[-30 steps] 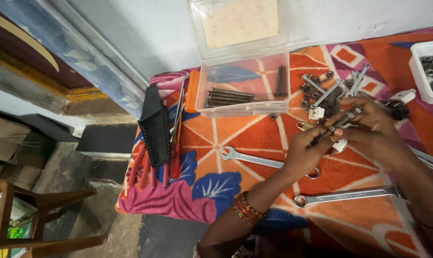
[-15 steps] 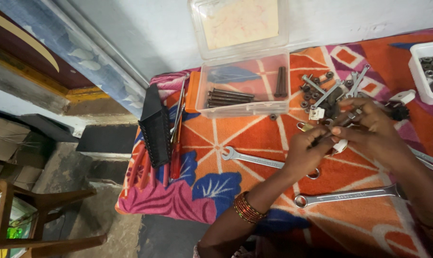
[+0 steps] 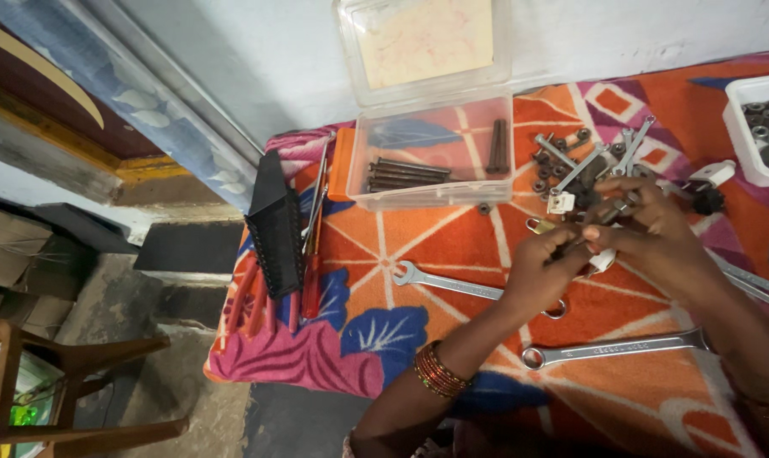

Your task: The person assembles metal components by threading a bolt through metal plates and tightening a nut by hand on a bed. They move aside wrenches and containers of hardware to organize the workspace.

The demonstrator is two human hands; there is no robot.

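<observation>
Two hands above the patterned cloth [image 3: 418,254]: left hand [image 3: 541,267] and right hand [image 3: 656,237], fingers pinching one dark bolt [image 3: 590,227], near loose nuts [image 3: 544,174].

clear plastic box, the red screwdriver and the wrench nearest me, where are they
clear plastic box [image 3: 435,197], head view, on its front wall
red screwdriver [image 3: 311,284], head view, on the red handle
wrench [image 3: 622,348], head view, middle of its shaft, on the patterned cloth

Surface: we see an orange flowered cloth [image 3: 418,246] filling the frame's right.
Upper centre: clear plastic box [image 3: 435,157].
Left edge: black rack [image 3: 276,225], red screwdriver [image 3: 312,280].
Centre and lower right: two wrenches [image 3: 452,284].
Upper right: white tray [image 3: 762,127].
</observation>
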